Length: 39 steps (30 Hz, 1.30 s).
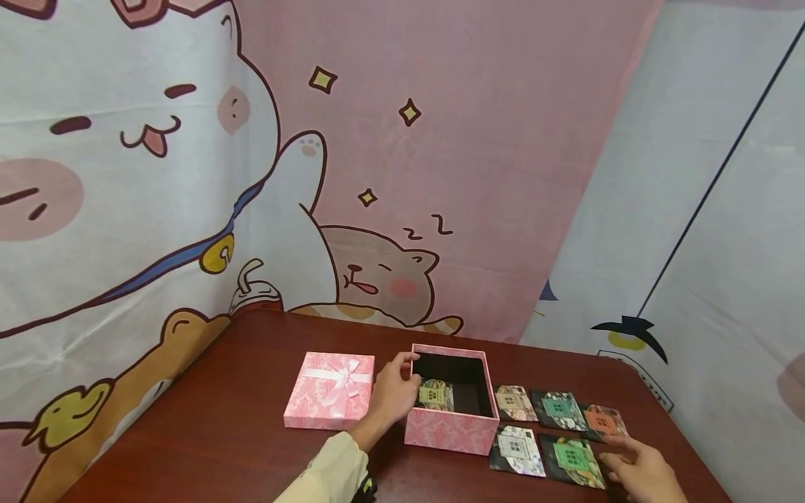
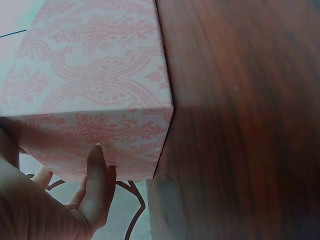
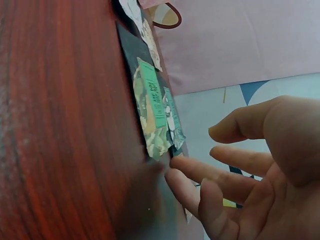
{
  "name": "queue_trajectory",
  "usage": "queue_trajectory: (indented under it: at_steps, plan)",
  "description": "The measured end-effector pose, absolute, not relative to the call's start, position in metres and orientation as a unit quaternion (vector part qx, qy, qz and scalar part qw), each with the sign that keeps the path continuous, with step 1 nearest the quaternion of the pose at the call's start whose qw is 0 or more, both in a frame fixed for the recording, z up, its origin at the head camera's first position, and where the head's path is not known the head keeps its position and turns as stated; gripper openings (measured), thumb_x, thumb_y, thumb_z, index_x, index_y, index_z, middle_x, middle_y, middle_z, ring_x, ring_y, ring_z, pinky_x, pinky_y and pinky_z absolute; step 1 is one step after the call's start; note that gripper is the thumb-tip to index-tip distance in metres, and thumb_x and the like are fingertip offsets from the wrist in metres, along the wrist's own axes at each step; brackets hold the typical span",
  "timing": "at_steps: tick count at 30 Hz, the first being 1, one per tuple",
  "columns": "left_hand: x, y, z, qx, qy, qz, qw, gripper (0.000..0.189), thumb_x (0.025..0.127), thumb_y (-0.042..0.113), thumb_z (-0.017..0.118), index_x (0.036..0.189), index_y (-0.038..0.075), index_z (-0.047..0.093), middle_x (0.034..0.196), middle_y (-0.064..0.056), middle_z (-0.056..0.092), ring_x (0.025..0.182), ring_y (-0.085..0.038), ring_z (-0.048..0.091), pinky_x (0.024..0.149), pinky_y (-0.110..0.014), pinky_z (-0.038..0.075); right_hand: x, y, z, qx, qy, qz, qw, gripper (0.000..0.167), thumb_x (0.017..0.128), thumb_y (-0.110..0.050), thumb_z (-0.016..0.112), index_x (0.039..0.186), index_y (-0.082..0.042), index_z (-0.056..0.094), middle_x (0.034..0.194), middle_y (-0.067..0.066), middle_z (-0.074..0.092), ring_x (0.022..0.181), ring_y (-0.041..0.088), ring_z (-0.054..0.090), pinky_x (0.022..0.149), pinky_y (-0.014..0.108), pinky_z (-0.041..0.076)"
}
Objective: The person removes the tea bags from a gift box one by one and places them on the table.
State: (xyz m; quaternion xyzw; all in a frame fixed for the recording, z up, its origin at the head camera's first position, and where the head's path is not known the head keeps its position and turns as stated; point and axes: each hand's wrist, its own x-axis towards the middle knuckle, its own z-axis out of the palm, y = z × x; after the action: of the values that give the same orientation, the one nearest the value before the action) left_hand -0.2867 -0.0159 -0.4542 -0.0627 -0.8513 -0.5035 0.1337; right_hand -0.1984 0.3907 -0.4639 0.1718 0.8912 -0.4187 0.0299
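Observation:
A pink patterned gift box (image 1: 451,432) with a black inside stands lidless on the table. My left hand (image 1: 394,391) holds its left wall, thumb and index finger at the rim. In the left wrist view, other fingers (image 2: 100,175) lie against its outer side. A flat packet (image 1: 435,395) with a yellow-green label lies inside the box. My right hand (image 1: 644,471) holds nothing, its fingers loosely bent and apart. It hovers beside the green-labelled packet (image 1: 574,461) and below the orange-labelled packet (image 1: 605,420). In the right wrist view, a gap shows between fingertips and packets.
The pink lid (image 1: 330,391) with a ribbon bow lies left of the box. Right of the box lie a white-labelled packet (image 1: 517,450), a beige-labelled packet (image 1: 514,404) and a teal-labelled packet (image 1: 558,409). A cartoon-printed cloth (image 1: 490,175) hangs behind the brown table (image 1: 220,433).

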Motion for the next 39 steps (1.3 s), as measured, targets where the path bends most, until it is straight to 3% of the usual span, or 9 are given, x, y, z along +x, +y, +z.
queue_trajectory:
  at_steps: [5, 10, 13, 22, 31, 39]
  plan:
    - [-0.287, -0.015, -0.454, -0.067, -0.851, -0.498, 0.153, 0.034, 0.085, 0.013, 0.063, 0.119, 0.018, 0.066, 0.109, -0.011, 0.069, 0.097, -0.029, 0.063, 0.077, -0.047, 0.048, -0.2, 0.385, -0.453, 0.161, 0.898, -0.41, 0.019, 0.064, 0.093, -0.028, 0.065, 0.133, 0.016, 0.044, 0.09, 0.017, 0.069, 0.071, 0.02, 0.066, 0.058, 0.04, 0.053]
    - [-0.286, -0.014, -0.453, -0.069, -0.85, -0.501, 0.147, 0.034, 0.086, 0.013, 0.063, 0.12, 0.017, 0.066, 0.112, -0.013, 0.069, 0.097, -0.029, 0.063, 0.077, -0.046, 0.048, -0.203, 0.372, -0.439, 0.124, 0.902, -0.413, -0.011, 0.061, 0.096, -0.028, 0.062, 0.137, 0.014, 0.042, 0.112, 0.033, 0.063, 0.082, 0.026, 0.068, 0.064, 0.04, 0.056]
    - [-0.286, -0.014, -0.453, -0.07, -0.85, -0.501, 0.147, 0.034, 0.086, 0.013, 0.063, 0.12, 0.017, 0.066, 0.112, -0.013, 0.069, 0.097, -0.028, 0.063, 0.077, -0.046, 0.048, -0.205, 0.363, -0.433, 0.11, 0.899, -0.423, -0.022, 0.061, 0.097, -0.03, 0.061, 0.137, 0.012, 0.043, 0.117, 0.033, 0.062, 0.089, 0.028, 0.068, 0.066, 0.04, 0.056]
    - [-0.287, -0.014, -0.454, -0.068, -0.851, -0.499, 0.148, 0.033, 0.088, 0.013, 0.063, 0.12, 0.018, 0.065, 0.111, -0.011, 0.068, 0.096, -0.027, 0.062, 0.077, -0.046, 0.048, -0.215, 0.327, -0.41, 0.135, 0.884, -0.447, -0.033, 0.054, 0.095, -0.024, 0.058, 0.136, 0.008, 0.044, 0.112, 0.029, 0.064, 0.084, 0.024, 0.069, 0.067, 0.04, 0.055]
    - [-0.284, -0.015, -0.458, -0.063, -0.851, -0.505, 0.134, 0.034, 0.089, 0.016, 0.062, 0.122, 0.019, 0.065, 0.114, -0.011, 0.068, 0.093, -0.024, 0.061, 0.075, -0.044, 0.047, -0.219, 0.289, -0.395, 0.086, 0.881, -0.464, -0.037, 0.05, 0.097, -0.02, 0.057, 0.137, 0.006, 0.044, 0.119, 0.03, 0.06, 0.087, 0.021, 0.068, 0.065, 0.036, 0.055]
    - [-0.287, -0.015, -0.454, -0.06, -0.853, -0.502, 0.134, 0.034, 0.089, 0.017, 0.062, 0.122, 0.02, 0.065, 0.114, -0.008, 0.068, 0.097, -0.026, 0.063, 0.076, -0.046, 0.048, -0.227, 0.249, -0.376, 0.033, 0.884, -0.459, -0.083, 0.042, 0.097, -0.018, 0.06, 0.132, 0.004, 0.051, 0.117, 0.026, 0.065, 0.088, 0.022, 0.068, 0.063, 0.031, 0.054]
